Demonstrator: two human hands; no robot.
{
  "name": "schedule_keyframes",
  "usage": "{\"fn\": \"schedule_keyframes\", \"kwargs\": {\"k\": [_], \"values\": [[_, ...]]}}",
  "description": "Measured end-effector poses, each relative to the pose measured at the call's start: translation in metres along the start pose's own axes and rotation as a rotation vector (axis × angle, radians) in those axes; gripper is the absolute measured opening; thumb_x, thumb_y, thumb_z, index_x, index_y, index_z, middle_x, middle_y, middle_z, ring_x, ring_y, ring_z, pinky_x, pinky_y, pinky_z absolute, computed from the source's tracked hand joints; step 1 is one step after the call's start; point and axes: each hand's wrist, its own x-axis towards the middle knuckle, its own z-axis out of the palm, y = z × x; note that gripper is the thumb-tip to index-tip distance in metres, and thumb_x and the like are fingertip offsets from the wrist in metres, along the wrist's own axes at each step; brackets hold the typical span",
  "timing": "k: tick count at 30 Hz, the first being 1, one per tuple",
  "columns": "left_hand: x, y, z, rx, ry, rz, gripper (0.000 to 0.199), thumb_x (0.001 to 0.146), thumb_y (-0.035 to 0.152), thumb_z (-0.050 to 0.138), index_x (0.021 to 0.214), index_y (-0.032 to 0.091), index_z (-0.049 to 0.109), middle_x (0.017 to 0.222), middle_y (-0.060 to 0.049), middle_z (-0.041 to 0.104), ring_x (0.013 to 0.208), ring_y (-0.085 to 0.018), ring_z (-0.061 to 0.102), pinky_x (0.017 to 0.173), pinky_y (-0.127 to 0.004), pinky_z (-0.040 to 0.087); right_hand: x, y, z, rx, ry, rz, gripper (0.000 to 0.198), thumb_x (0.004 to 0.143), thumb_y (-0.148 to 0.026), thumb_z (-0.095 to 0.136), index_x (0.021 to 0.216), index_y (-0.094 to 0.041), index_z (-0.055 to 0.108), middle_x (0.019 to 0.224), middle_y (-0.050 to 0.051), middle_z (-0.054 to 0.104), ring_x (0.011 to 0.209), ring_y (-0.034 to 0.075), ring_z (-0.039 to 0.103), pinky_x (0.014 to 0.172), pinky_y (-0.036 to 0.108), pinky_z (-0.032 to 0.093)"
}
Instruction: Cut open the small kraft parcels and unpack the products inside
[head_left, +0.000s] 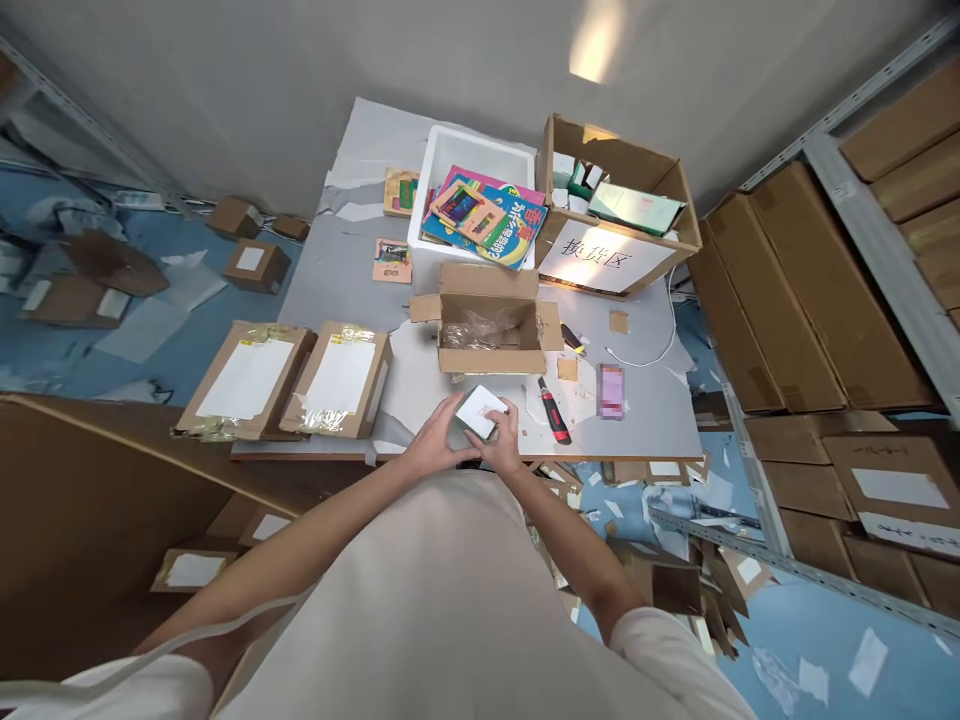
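Both my hands hold a small box [480,411] with a white top and dark green sides, close to the table's front edge. My left hand [435,436] is closed around its left side. On the right side, the fingers of my right hand [501,437] press against the top and edge. Just beyond my hands stands an open cardboard carton [491,362], its flaps folded out and clear plastic wrap [480,330] inside. A red and black box cutter [554,410] lies to the right of my right hand.
Two taped cartons [244,380] [341,380] lie at the left of the table. Behind the open carton are a white foam bin [480,145] with books [495,215] on it and a large cardboard box [619,255]. A phone-like pink item [611,390] lies right. Shelving holds boxes at right.
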Motion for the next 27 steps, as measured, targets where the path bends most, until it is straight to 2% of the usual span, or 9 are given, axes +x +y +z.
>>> {"fn": "schedule_keyframes", "kwargs": {"k": [3,6,9,11,14,18,23,25,27], "values": [[-0.005,-0.005,0.012,-0.058,0.026,-0.066,0.108,0.073,0.054,0.068,0.152,0.015,0.005,0.155,-0.022,0.020,0.144,-0.036,0.022,0.114,-0.053,0.029,-0.001,-0.003,0.011,-0.030,-0.004,0.100,0.042,0.072,-0.028,0.071,0.108,-0.023,0.050,0.124,0.012,0.042,0.123,0.027,0.047,0.099,0.044,0.047],[-0.007,-0.016,0.012,-0.107,-0.034,-0.052,0.122,0.069,0.059,0.070,0.152,0.015,-0.007,0.158,-0.023,0.011,0.146,-0.038,0.014,0.114,-0.055,0.026,-0.001,-0.012,0.001,0.005,-0.119,0.114,0.042,0.077,-0.027,0.065,0.116,-0.022,0.053,0.126,0.012,0.044,0.127,0.025,0.045,0.103,0.042,0.044],[0.003,-0.026,0.006,-0.105,-0.078,0.011,0.119,0.068,0.060,0.071,0.153,0.019,-0.003,0.158,-0.021,0.014,0.145,-0.038,0.018,0.114,-0.055,0.027,0.007,-0.018,-0.022,-0.002,-0.249,0.169,0.031,0.087,-0.025,0.051,0.117,-0.022,0.058,0.120,0.010,0.050,0.116,0.021,0.055,0.093,0.037,0.051],[0.014,-0.030,0.005,-0.083,-0.103,0.050,0.110,0.072,0.058,0.069,0.153,0.021,0.005,0.156,-0.020,0.023,0.143,-0.036,0.026,0.113,-0.053,0.030,0.018,-0.021,-0.036,-0.129,-0.334,0.182,0.031,0.088,-0.029,0.053,0.117,-0.022,0.059,0.123,0.012,0.050,0.113,0.022,0.056,0.089,0.037,0.053],[0.024,-0.033,0.008,-0.050,-0.101,0.094,0.102,0.074,0.053,0.070,0.152,0.020,0.012,0.151,-0.019,0.034,0.139,-0.033,0.035,0.111,-0.051,0.034,0.040,-0.028,-0.049,-0.367,-0.538,0.024,0.042,0.083,-0.033,0.065,0.122,-0.019,0.057,0.137,0.017,0.045,0.126,0.029,0.048,0.101,0.045,0.046],[0.027,-0.034,0.011,-0.002,-0.087,0.113,0.107,0.069,0.047,0.076,0.151,0.020,0.014,0.148,-0.019,0.038,0.137,-0.032,0.038,0.110,-0.048,0.036,0.054,-0.045,-0.048,-0.577,-0.780,-0.162,0.052,0.087,-0.027,0.061,0.136,-0.018,0.046,0.142,0.019,0.046,0.132,0.031,0.043,0.107,0.052,0.037],[0.028,-0.033,0.007,0.037,-0.100,0.113,0.107,0.068,0.042,0.078,0.151,0.018,0.015,0.149,-0.019,0.038,0.136,-0.031,0.040,0.109,-0.045,0.038,0.047,-0.063,-0.032,-0.807,-0.829,-0.194,0.055,0.087,-0.011,0.049,0.141,-0.008,0.039,0.147,0.027,0.038,0.135,0.040,0.037,0.104,0.062,0.035],[0.029,-0.034,0.005,0.032,-0.088,0.115,0.105,0.070,0.040,0.076,0.151,0.018,0.014,0.151,-0.019,0.034,0.138,-0.030,0.038,0.110,-0.044,0.037,0.048,-0.062,-0.031,-0.811,-0.826,-0.220,0.054,0.087,-0.012,0.049,0.139,-0.005,0.040,0.146,0.029,0.038,0.134,0.041,0.039,0.103,0.061,0.036],[0.031,-0.035,0.002,0.023,-0.099,0.129,0.106,0.070,0.040,0.075,0.152,0.018,0.012,0.153,-0.018,0.032,0.139,-0.030,0.036,0.111,-0.043,0.036,0.053,-0.057,-0.035,-0.715,-0.829,-0.235,0.050,0.088,-0.016,0.051,0.136,-0.009,0.043,0.141,0.027,0.046,0.129,0.038,0.046,0.103,0.055,0.039]]}}
